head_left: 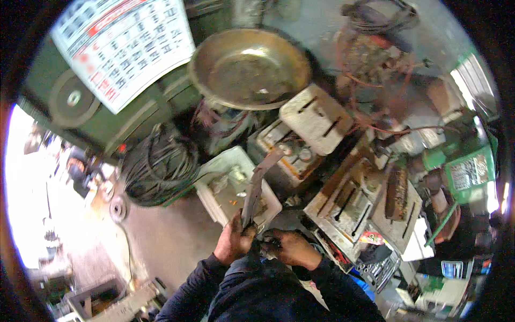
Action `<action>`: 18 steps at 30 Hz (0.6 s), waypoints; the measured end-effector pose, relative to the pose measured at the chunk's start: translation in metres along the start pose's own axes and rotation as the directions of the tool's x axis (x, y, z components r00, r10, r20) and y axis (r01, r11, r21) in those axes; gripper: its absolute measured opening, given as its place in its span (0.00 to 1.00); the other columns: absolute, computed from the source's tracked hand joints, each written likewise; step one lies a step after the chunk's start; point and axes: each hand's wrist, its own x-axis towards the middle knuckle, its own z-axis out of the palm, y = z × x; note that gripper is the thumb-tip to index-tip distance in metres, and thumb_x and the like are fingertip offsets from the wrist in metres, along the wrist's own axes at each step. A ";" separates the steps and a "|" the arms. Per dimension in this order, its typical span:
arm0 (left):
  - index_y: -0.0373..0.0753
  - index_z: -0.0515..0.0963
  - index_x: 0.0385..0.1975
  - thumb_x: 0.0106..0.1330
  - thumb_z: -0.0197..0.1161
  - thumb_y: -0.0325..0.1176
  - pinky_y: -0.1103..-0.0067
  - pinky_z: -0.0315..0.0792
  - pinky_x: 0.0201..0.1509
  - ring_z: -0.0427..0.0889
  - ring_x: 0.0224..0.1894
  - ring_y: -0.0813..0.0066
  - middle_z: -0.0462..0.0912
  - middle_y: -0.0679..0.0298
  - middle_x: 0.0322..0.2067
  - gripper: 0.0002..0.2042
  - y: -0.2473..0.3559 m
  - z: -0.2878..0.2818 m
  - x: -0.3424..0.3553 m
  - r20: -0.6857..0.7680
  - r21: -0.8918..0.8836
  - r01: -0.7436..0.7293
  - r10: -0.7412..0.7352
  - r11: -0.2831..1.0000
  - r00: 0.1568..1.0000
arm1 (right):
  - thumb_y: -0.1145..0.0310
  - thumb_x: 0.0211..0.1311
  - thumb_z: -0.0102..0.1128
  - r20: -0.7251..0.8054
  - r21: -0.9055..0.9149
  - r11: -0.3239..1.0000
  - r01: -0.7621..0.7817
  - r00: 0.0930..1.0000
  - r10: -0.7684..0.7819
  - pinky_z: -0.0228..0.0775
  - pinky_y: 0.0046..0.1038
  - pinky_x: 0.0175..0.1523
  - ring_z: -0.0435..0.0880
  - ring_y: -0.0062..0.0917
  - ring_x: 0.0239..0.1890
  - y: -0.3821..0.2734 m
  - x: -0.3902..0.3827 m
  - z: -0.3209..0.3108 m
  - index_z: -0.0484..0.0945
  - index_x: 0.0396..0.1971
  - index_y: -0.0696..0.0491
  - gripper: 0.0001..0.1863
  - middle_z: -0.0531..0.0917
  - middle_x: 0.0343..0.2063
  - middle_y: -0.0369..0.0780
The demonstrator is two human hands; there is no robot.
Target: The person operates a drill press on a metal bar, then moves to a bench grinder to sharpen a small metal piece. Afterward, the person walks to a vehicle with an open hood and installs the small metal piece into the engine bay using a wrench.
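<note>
My left hand is closed around the lower end of a long, flat, grey-brown strip, which looks like a blade or metal bar. The strip points up and away, bending right toward its lighter brown far end. Close beside it, my right hand has its fingers curled in; something dark at the fingertips is too blurred to name. Beyond the hands, partly behind the strip, sits a whitish plastic bin with scraps and small bits inside.
A large round metal basin stands at the back. Coiled black cable lies left of the bin. Slotted metal plates and a slotted worktable are at right, near a socket set and a green machine. A calendar hangs upper left.
</note>
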 end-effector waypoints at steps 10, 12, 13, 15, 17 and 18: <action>0.34 0.73 0.50 0.70 0.64 0.34 0.70 0.75 0.32 0.78 0.31 0.74 0.76 0.65 0.28 0.15 -0.126 -0.072 -0.155 -0.134 -0.284 0.347 -0.395 0.894 0.909 | 0.53 0.67 0.62 0.331 -0.072 0.993 -0.095 0.937 0.114 0.76 0.43 0.55 0.85 0.51 0.49 -0.033 0.003 0.121 0.79 0.53 0.59 0.25 0.85 0.45 0.55; 0.33 0.73 0.46 0.68 0.63 0.34 0.74 0.72 0.25 0.76 0.22 0.72 0.76 0.65 0.24 0.13 -0.155 -0.096 -0.194 -0.094 -0.632 0.281 -0.431 0.722 0.897 | 0.52 0.67 0.61 0.377 -0.083 0.995 -0.049 0.923 0.077 0.76 0.43 0.55 0.84 0.52 0.49 -0.056 0.019 0.149 0.80 0.52 0.60 0.26 0.85 0.46 0.55; 0.36 0.74 0.47 0.71 0.59 0.34 0.75 0.72 0.24 0.76 0.22 0.73 0.76 0.64 0.25 0.11 -0.170 -0.107 -0.211 -0.155 -0.667 0.135 -0.313 0.733 0.937 | 0.52 0.67 0.61 0.420 -0.114 0.993 -0.028 0.904 0.074 0.76 0.43 0.55 0.84 0.52 0.49 -0.072 0.032 0.165 0.80 0.51 0.60 0.26 0.85 0.46 0.55; 0.37 0.75 0.45 0.74 0.57 0.35 0.75 0.72 0.24 0.76 0.22 0.73 0.75 0.64 0.26 0.09 -0.203 -0.139 -0.239 -0.203 -0.866 0.032 -0.408 0.500 0.890 | 0.52 0.67 0.61 0.500 -0.146 0.989 0.028 0.865 0.049 0.76 0.42 0.55 0.84 0.51 0.49 -0.111 0.064 0.206 0.81 0.49 0.61 0.25 0.85 0.45 0.55; 0.40 0.76 0.43 0.76 0.55 0.36 0.76 0.70 0.23 0.76 0.23 0.73 0.75 0.64 0.27 0.08 -0.237 -0.184 -0.268 -0.158 -0.944 0.028 -0.524 0.328 0.837 | 0.52 0.67 0.61 0.600 -0.154 0.981 0.118 0.800 -0.002 0.76 0.42 0.55 0.84 0.51 0.49 -0.160 0.101 0.255 0.81 0.49 0.60 0.25 0.85 0.45 0.56; 0.39 0.76 0.43 0.75 0.55 0.37 0.74 0.71 0.24 0.77 0.24 0.71 0.76 0.63 0.27 0.09 -0.251 -0.212 -0.283 -0.313 -0.880 -0.071 -0.461 0.469 0.830 | 0.52 0.67 0.61 0.641 -0.142 0.976 0.167 0.767 -0.038 0.76 0.42 0.55 0.84 0.51 0.50 -0.187 0.121 0.282 0.81 0.49 0.60 0.24 0.85 0.45 0.56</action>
